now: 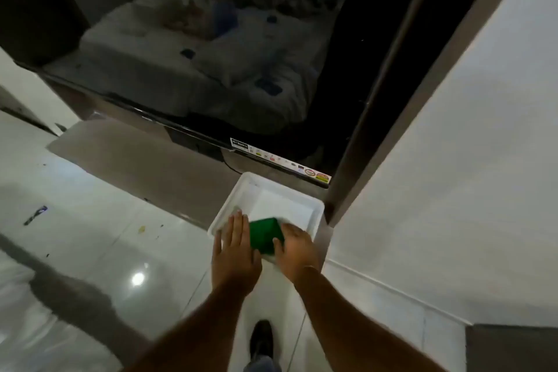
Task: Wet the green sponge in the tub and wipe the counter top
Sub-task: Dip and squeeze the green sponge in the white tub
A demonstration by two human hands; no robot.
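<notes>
A white rectangular tub [305, 205] sits at the right end of a grey-brown counter top [145, 160], close to the wall corner. The green sponge [264, 234] is over the tub's near edge, gripped by my right hand [297, 251], whose thumb and fingers wrap its right side. My left hand [234, 254] lies flat with fingers spread, resting on the tub's near-left rim right beside the sponge. Whether the tub holds water cannot be told.
A large black TV screen [211, 54] stands on the counter behind the tub, with stickers [283, 161] along its lower bezel. A white wall [437, 160] rises on the right. Glossy white floor tiles [90, 251] lie below, with my shoe [261, 338] near the bottom.
</notes>
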